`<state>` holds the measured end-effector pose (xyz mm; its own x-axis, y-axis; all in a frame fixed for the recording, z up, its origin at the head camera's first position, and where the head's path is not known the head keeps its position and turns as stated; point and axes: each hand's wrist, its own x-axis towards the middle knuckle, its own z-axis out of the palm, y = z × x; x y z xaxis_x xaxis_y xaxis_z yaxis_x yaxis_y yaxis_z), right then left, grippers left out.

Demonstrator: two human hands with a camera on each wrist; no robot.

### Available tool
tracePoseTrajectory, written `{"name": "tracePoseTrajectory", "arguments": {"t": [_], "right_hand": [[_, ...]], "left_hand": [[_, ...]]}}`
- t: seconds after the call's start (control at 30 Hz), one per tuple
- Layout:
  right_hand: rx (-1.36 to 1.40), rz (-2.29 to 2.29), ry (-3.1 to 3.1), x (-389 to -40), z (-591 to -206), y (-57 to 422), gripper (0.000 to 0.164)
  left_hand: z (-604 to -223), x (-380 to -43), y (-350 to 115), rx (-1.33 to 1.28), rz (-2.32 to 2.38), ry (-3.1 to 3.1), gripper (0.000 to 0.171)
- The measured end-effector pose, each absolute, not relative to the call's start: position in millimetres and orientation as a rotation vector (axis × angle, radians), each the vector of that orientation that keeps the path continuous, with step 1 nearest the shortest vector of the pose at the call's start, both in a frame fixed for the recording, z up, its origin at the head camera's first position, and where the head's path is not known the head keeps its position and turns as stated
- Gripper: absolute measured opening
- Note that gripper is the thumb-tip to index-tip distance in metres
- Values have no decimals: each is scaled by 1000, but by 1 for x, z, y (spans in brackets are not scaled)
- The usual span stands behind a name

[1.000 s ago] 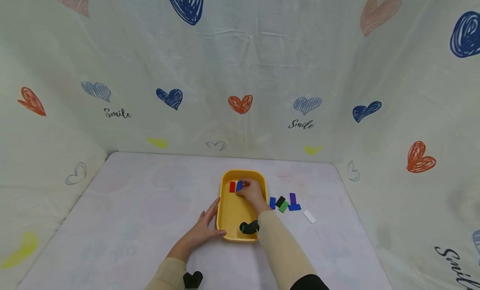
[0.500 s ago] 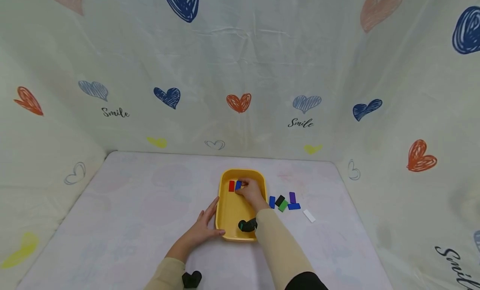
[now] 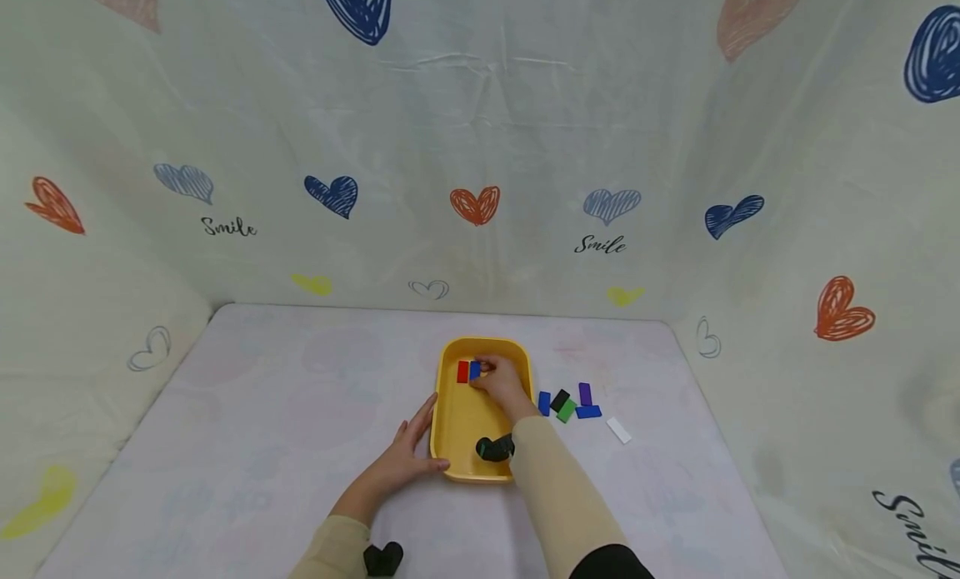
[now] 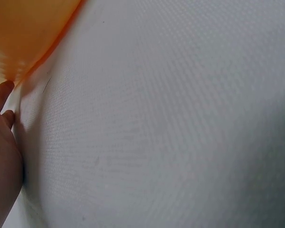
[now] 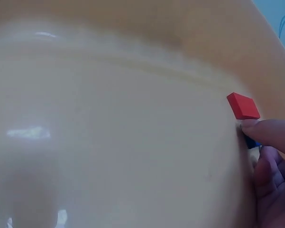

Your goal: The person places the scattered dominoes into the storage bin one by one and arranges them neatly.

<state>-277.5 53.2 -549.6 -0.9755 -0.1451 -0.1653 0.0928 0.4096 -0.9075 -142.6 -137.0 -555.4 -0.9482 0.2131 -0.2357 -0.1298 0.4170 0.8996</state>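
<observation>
A yellow tray lies on the table, long side pointing away from me. At its far end, flat on the floor of the tray, is a small red block. A blue block stands close to its right, pinched by my right hand. In the right wrist view the thumb covers part of the blue block, just beside the red block. My left hand rests against the tray's left side with fingers stretched along the rim and thumb at the near left corner.
Right of the tray lie several loose blocks: a blue one, a black one touching a green one, a purple one above another blue one, and a white one. A heart-printed curtain surrounds the table.
My right hand has shifted the blue block slightly left, closer to the red one and straighter beside it. The left hand stays on the tray.
</observation>
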Motion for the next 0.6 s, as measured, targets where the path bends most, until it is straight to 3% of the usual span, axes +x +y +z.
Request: {"name": "tracePoseTrajectory", "arguments": {"t": [0.6], "right_hand": [[-8,-1591,2411,-278,-549,54,44]], "left_hand": [[-556,-142,-137,58,1563,2350,107]]}}
